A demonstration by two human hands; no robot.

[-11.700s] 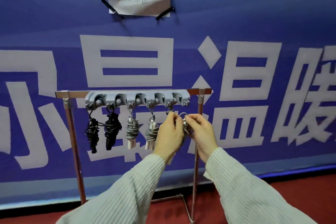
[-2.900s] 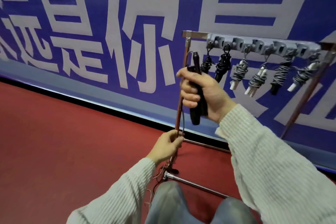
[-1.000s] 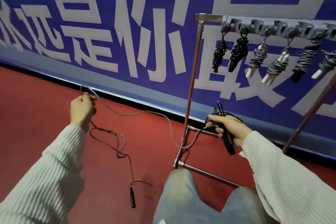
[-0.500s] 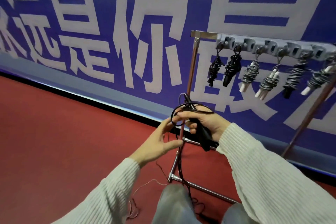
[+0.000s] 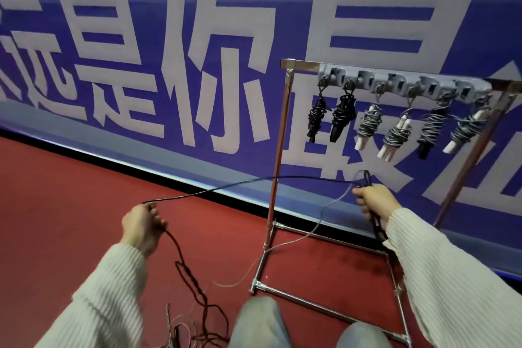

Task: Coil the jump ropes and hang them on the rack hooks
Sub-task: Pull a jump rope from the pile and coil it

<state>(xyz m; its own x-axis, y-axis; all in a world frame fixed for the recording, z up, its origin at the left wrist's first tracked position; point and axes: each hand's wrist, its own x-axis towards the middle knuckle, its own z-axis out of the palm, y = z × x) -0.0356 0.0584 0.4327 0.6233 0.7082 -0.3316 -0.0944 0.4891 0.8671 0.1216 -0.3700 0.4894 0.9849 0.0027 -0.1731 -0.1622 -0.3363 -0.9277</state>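
A black jump rope [image 5: 240, 184] stretches taut between my two hands in front of the rack [image 5: 278, 150]. My right hand [image 5: 374, 202] grips its black handles low beside the rack's left post, with a small loop of rope sticking up above the fist. My left hand [image 5: 141, 224] pinches the rope out to the left. From there the cord drops to the red floor and lies tangled [image 5: 195, 319]. On the grey hook strip [image 5: 401, 83] hang several coiled ropes, two black [image 5: 340, 117] and the others grey [image 5: 395, 133].
The metal rack's base bars [image 5: 324, 306] lie on the red floor right in front of my knees [image 5: 260, 322]. A thin pale cord [image 5: 310, 237] trails past the post. A blue banner [image 5: 169, 65] with large white characters covers the wall behind.
My left hand has swung out to the left, pulling a length of rope straight. My right hand with the handles has dropped lower and to the right.
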